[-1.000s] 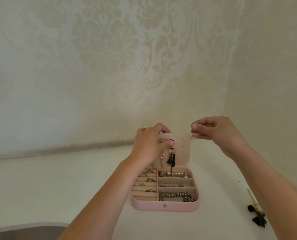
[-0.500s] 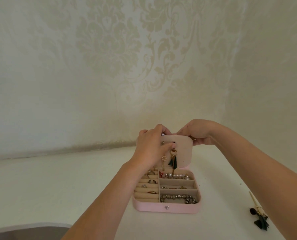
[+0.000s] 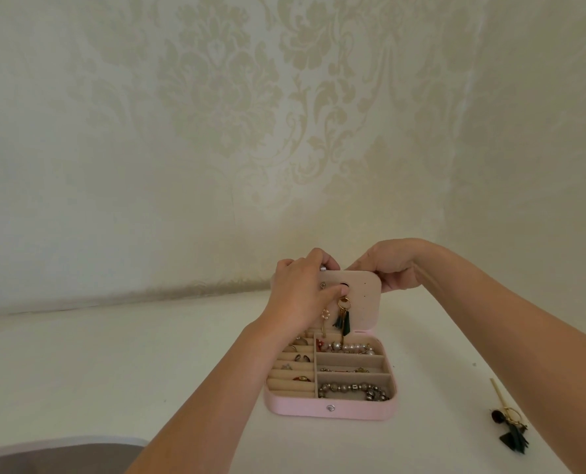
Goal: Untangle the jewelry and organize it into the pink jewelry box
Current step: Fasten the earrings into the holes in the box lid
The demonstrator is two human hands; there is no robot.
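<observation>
The pink jewelry box (image 3: 330,409) stands open on the white table, lid (image 3: 363,302) upright. Rings sit in its left rolls; pearl and bead bracelets (image 3: 353,391) fill the right compartments. A gold earring with dark green tassels (image 3: 343,318) hangs from the lid's panel beside a small flower earring (image 3: 325,314). My left hand (image 3: 298,292) grips the lid's top left edge, thumb pressing the panel just above the tassel earring. My right hand (image 3: 392,265) reaches behind the lid's top right corner with curled fingers; what they hold is hidden.
A second dark tassel earring (image 3: 512,429) lies with a thin pale stick (image 3: 500,393) on the table at the right. A grey surface (image 3: 55,460) shows at the bottom left. A patterned wall rises right behind the box.
My right hand moved left from mid-air to behind the lid's top right corner. My left hand stayed on the lid with the thumb above the tassel earring.
</observation>
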